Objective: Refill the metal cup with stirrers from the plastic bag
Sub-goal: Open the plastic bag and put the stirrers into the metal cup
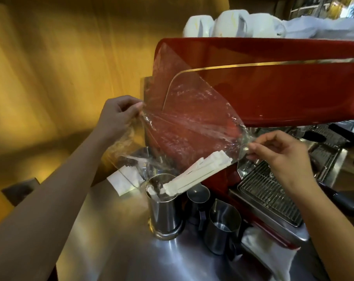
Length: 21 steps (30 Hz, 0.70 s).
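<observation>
A clear plastic bag point(184, 122) is stretched between my hands, tilted down over the metal cup point(165, 209). My left hand point(116, 116) pinches its upper left corner. My right hand point(281, 155) pinches the opposite corner on the right. A bundle of white paper-wrapped stirrers point(198, 175) slides out of the bag's low opening, its lower end resting inside the cup's rim. The cup stands upright on the steel counter point(115, 240), and something pale lies inside it.
A red espresso machine point(273, 82) with a drip grate point(273, 195) fills the right. Two steel milk pitchers point(222, 226) stand right of the cup. A white cloth point(271, 254) lies nearby, a white paper point(124, 181) behind the cup, white cups point(228, 23) on top.
</observation>
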Each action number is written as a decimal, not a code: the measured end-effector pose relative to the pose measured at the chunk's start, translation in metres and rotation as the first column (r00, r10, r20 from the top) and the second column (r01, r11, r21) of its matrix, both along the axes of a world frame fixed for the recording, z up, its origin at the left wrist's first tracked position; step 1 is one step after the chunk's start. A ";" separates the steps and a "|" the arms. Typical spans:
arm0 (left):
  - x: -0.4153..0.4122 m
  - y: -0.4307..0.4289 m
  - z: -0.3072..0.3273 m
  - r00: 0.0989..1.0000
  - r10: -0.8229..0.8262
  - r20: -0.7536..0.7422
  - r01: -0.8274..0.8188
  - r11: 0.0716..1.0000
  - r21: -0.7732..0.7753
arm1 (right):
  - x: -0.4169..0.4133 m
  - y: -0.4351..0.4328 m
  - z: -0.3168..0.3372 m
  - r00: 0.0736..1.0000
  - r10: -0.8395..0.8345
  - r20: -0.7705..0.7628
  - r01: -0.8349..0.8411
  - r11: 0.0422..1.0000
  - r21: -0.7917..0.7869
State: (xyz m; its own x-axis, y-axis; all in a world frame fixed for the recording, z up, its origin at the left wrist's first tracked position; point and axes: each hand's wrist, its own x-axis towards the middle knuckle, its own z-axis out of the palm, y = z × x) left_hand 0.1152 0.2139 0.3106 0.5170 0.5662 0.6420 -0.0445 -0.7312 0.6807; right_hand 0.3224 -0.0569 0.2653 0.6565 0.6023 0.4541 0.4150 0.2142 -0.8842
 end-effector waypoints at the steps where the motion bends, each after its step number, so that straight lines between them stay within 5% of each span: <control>1: -0.003 0.002 -0.003 1.000 0.019 0.013 -0.019 1.000 -0.011 | -0.003 0.004 0.002 1.000 0.004 0.004 -0.004 1.000 0.003; 9: -0.031 0.019 -0.026 0.991 0.112 0.072 -0.100 0.983 -0.157 | -0.020 0.036 0.016 0.992 0.080 0.094 -0.081 0.997 0.007; 16: -0.045 0.023 -0.055 0.977 0.181 0.116 -0.140 0.945 -0.295 | -0.024 0.052 0.005 0.992 0.115 -0.047 -0.111 0.990 0.083; 21: -0.050 0.025 -0.068 0.974 0.187 0.132 -0.124 0.916 -0.381 | -0.028 0.061 -0.027 0.984 0.136 -0.111 -0.143 0.988 -0.056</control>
State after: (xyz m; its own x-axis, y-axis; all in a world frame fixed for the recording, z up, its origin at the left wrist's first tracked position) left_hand 0.0648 0.2389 0.2427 0.3099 0.8430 0.4396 -0.0833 -0.4365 0.8958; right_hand 0.2942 0.0042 0.2386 0.6063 0.7170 0.3439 0.2877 0.2054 -0.9354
